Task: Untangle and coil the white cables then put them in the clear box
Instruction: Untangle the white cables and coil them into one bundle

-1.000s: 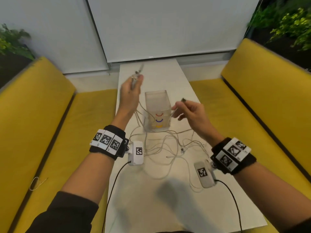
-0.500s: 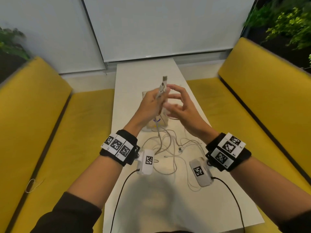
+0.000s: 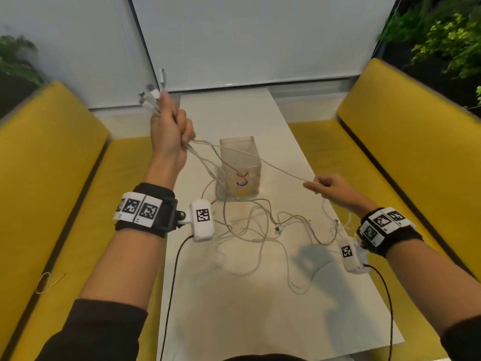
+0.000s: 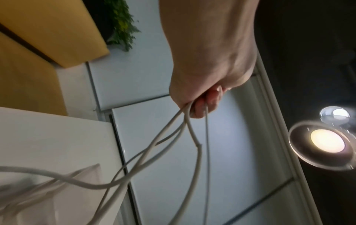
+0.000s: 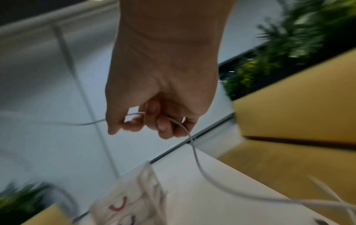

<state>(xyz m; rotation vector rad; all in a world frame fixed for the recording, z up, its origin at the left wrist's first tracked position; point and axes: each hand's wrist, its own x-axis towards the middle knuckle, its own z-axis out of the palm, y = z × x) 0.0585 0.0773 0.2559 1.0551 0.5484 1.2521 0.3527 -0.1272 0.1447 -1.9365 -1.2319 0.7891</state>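
A tangle of white cables (image 3: 263,230) lies on the white table (image 3: 260,308) in front of the clear box (image 3: 240,169). My left hand (image 3: 169,126) is raised at the left of the box and grips a bundle of several cable ends, whose plugs (image 3: 152,96) stick up above the fist; in the left wrist view the strands (image 4: 185,134) hang down from the fingers (image 4: 204,103). My right hand (image 3: 328,187) is low at the right and pinches one thin cable (image 3: 276,166) stretched taut from the left fist. In the right wrist view that cable (image 5: 194,149) runs through the curled fingers (image 5: 154,120).
Yellow benches (image 3: 52,178) (image 3: 406,152) flank the narrow table. The box carries red, blue and yellow arc marks (image 3: 242,182). Plants (image 3: 442,35) stand at the far right and far left. A white loop of wire (image 3: 46,282) lies on the left bench.
The hands were together above the box half a second ago. Now the left hand has swung up and left with the plugs, and the right hand has pulled down and right along one cable.
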